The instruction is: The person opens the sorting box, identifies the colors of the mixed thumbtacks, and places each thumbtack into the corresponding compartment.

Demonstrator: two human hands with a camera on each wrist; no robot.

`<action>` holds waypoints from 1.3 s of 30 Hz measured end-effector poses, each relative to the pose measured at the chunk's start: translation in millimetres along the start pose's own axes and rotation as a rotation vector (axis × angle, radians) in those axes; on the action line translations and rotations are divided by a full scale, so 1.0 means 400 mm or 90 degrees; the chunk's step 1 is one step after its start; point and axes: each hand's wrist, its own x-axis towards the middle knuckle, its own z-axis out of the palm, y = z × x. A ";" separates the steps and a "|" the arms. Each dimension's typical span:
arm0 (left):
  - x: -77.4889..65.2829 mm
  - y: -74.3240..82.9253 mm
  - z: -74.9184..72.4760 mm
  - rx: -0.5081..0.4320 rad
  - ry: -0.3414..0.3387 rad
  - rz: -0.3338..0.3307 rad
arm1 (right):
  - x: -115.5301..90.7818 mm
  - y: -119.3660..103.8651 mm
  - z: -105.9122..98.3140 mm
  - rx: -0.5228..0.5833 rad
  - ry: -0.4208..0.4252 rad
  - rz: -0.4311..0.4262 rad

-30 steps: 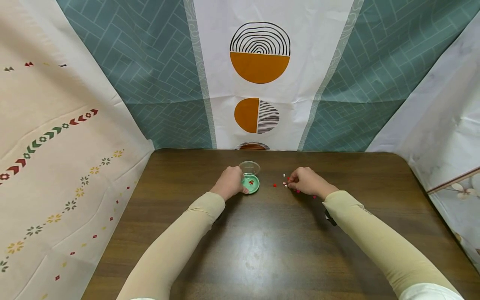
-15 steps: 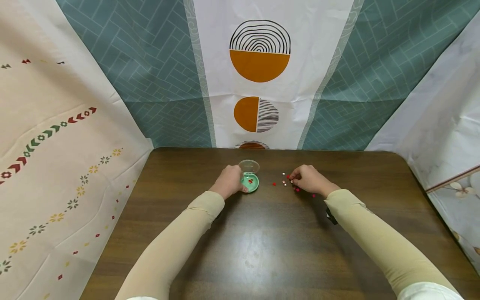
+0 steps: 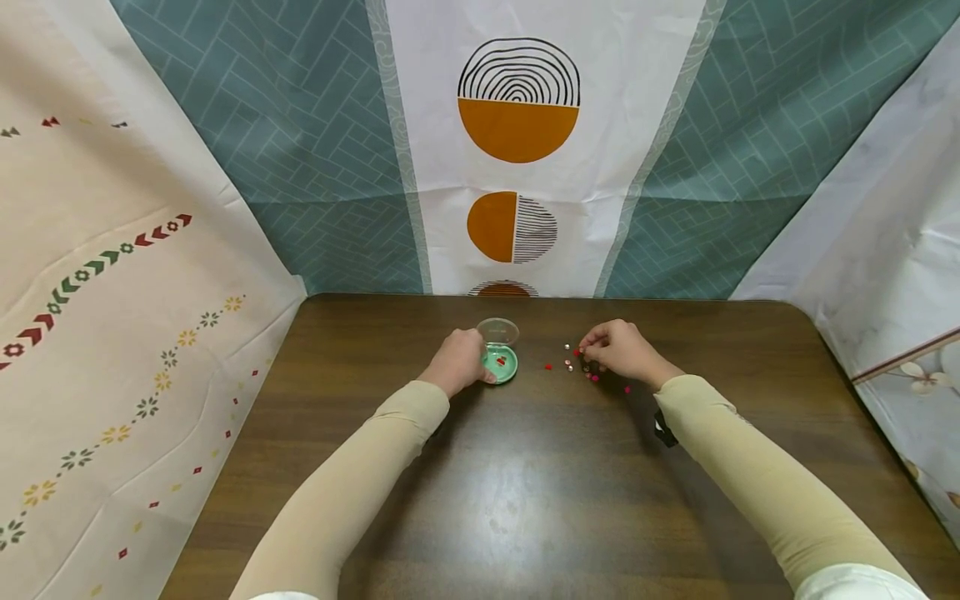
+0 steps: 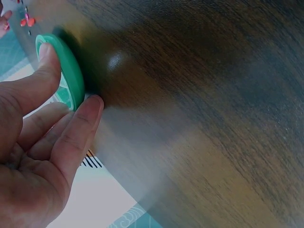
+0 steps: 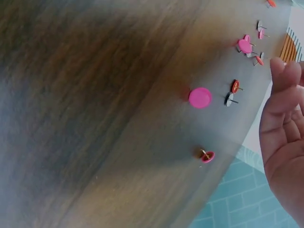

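Note:
A round green case [image 3: 500,364] with a raised clear lid [image 3: 498,332] stands near the table's back. A few small red thumbtacks [image 3: 501,361] lie in it. My left hand [image 3: 459,362] grips the case's left side, thumb on the rim and fingers beneath its edge in the left wrist view. Among loose thumbtacks to the right, my right hand [image 3: 621,352] has bent fingers, thumb and index tips close together. I cannot tell whether a tack is between them. Pink thumbtacks [image 5: 200,98], red ones [image 5: 235,86] and silver-white ones [image 5: 230,99] lie scattered below that hand.
The brown wooden table [image 3: 495,483] carries both forearms in long pale sleeves. A single red thumbtack [image 3: 548,367] lies between the case and the right hand. Patterned cloths hang at the back and both sides, with the teal cloth [image 3: 337,167] behind the table's far edge.
My right hand has shifted slightly right and away from me, its fingertips leaving the nearer white tacks. My left hand keeps its hold on the case.

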 end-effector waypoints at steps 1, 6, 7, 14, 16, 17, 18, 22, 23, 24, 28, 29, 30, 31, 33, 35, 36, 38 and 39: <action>0.000 -0.001 0.001 0.000 -0.002 -0.001 | -0.001 0.001 -0.001 0.014 0.001 0.008; -0.002 -0.002 0.006 0.001 -0.001 -0.001 | -0.003 0.014 -0.003 0.084 0.011 0.049; -0.002 -0.002 0.006 0.002 0.001 0.001 | -0.004 0.017 -0.003 0.095 0.012 0.053; -0.002 -0.002 0.006 0.001 0.005 0.000 | -0.008 0.024 -0.003 0.191 0.003 0.058; -0.002 -0.003 0.006 0.000 0.006 -0.003 | -0.006 0.028 -0.002 0.227 -0.001 0.058; -0.002 -0.002 0.006 0.000 0.007 -0.005 | -0.005 0.030 -0.001 0.240 -0.002 0.056; -0.002 -0.002 0.005 -0.001 0.009 -0.005 | -0.003 0.032 0.001 0.255 0.000 0.057; -0.002 -0.002 0.006 0.003 0.015 -0.001 | 0.001 0.037 0.005 0.274 0.018 0.063; -0.002 -0.002 0.006 0.005 0.016 0.000 | 0.001 0.037 0.006 0.279 0.020 0.063; -0.002 -0.002 0.007 0.005 0.017 0.000 | 0.002 0.038 0.007 0.288 0.024 0.064; -0.002 -0.002 0.008 0.005 0.017 -0.001 | 0.002 0.037 0.011 0.319 0.019 0.044; -0.002 -0.002 0.008 0.004 0.017 -0.002 | 0.002 0.037 0.011 0.326 0.018 0.040; -0.002 -0.002 0.008 0.004 0.017 -0.003 | 0.001 0.037 0.012 0.329 0.019 0.036; -0.002 -0.002 0.007 0.004 0.016 -0.003 | 0.001 0.037 0.012 0.329 0.020 0.031; -0.003 -0.002 0.006 0.004 0.014 -0.002 | 0.000 0.036 0.013 0.324 0.023 0.027; -0.003 -0.002 0.004 0.004 0.010 0.000 | -0.002 0.036 0.012 0.310 0.027 0.027; -0.003 -0.002 0.003 0.004 0.008 0.001 | -0.002 0.036 0.012 0.299 0.030 0.028; -0.001 -0.002 0.001 0.002 0.004 0.002 | -0.003 0.035 0.012 0.279 0.032 0.033; 0.000 -0.002 0.000 0.000 0.004 0.002 | -0.003 0.036 0.012 0.267 0.034 0.036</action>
